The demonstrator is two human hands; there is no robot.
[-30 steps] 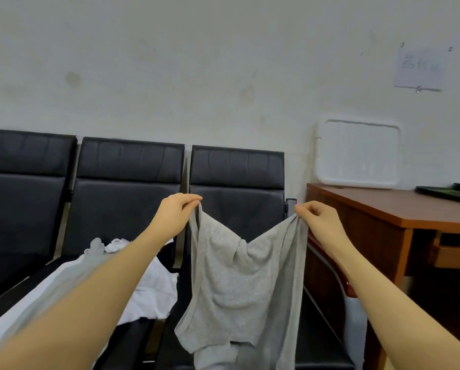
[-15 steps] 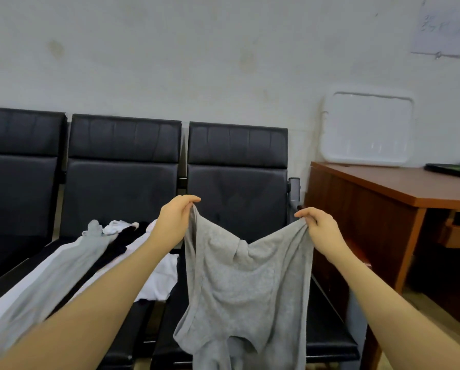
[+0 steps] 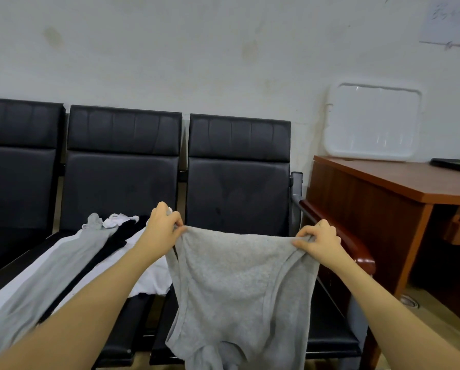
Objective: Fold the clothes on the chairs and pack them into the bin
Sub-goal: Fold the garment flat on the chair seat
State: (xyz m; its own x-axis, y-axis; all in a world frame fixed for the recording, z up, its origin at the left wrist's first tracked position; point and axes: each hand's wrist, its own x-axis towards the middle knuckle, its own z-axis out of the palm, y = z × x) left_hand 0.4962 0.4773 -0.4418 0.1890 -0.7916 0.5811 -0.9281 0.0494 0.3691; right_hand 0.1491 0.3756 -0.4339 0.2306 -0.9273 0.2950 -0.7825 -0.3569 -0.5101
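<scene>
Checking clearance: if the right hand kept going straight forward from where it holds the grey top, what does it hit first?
Probably the backrest of the rightmost black chair, behind the right hand and its grey top. The wooden armrest sits close alongside; depth is unclear.

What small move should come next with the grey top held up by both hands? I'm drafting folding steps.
Probably lower the grey top flat onto the seat of the right-hand chair. The left hand and right hand pinch its upper edge, stretched wide, while the rest hangs bunched and unfolded.
</scene>
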